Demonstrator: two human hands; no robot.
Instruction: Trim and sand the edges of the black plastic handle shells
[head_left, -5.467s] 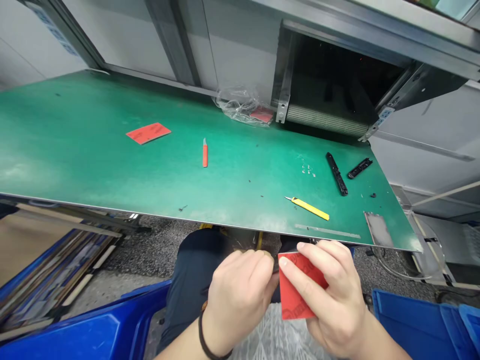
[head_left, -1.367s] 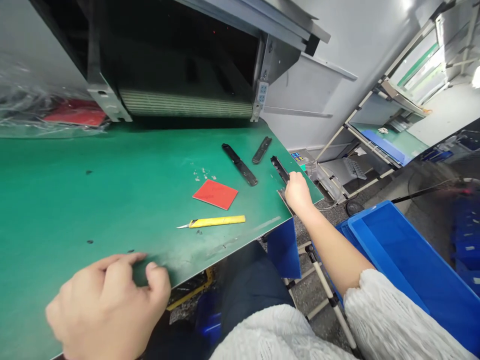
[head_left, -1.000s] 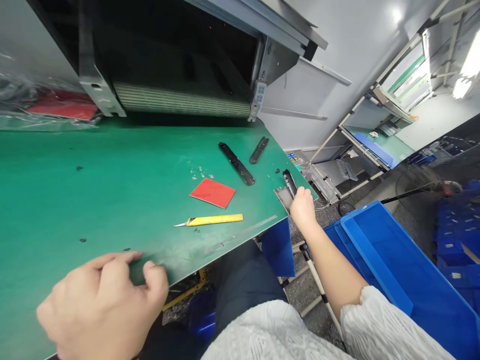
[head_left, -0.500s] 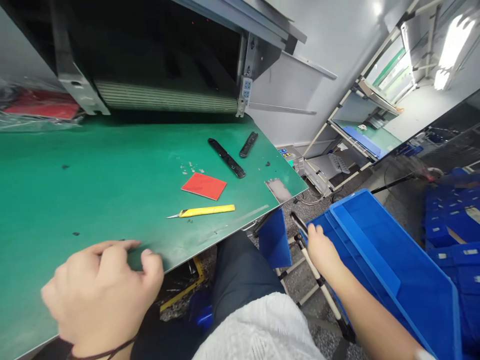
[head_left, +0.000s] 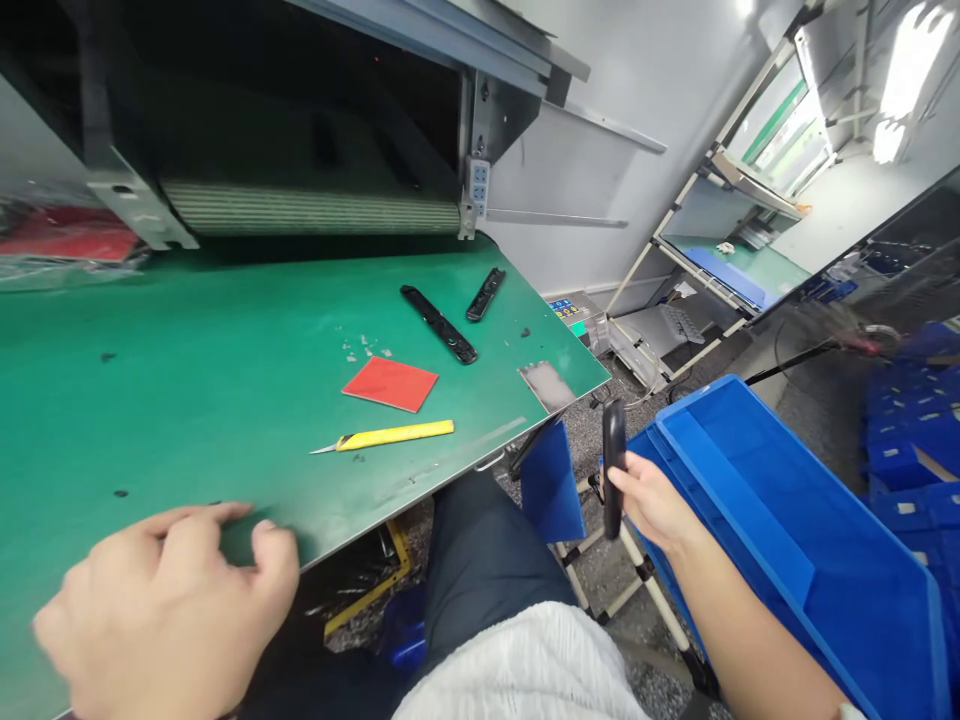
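Note:
My right hand (head_left: 656, 497) grips a long black plastic piece (head_left: 614, 470) with rounded ends, held upright beside the table's right edge. At the lower left, my left hand (head_left: 180, 600) is over the green table (head_left: 225, 380), thumb and fingers apart, with nothing seen in it. Two more black pieces lie at the right part of the tabletop: a longer strip (head_left: 439, 324) and a shorter piece (head_left: 486, 295). Nearer to me are a red rectangular sheet (head_left: 390, 384) and a yellow craft knife (head_left: 394, 435), its blade pointing left.
A large blue bin (head_left: 795, 520) stands right of the table, close to my right forearm. Behind the tabletop is a conveyor end with a ribbed roller (head_left: 315, 208). Red material in clear plastic (head_left: 71, 240) lies at the back left. Small dark scraps dot the table.
My right hand has turned, bringing the black plastic piece from a slanted pose to upright. The whole tabletop appears shifted slightly left in view. My left hand keeps its pose.

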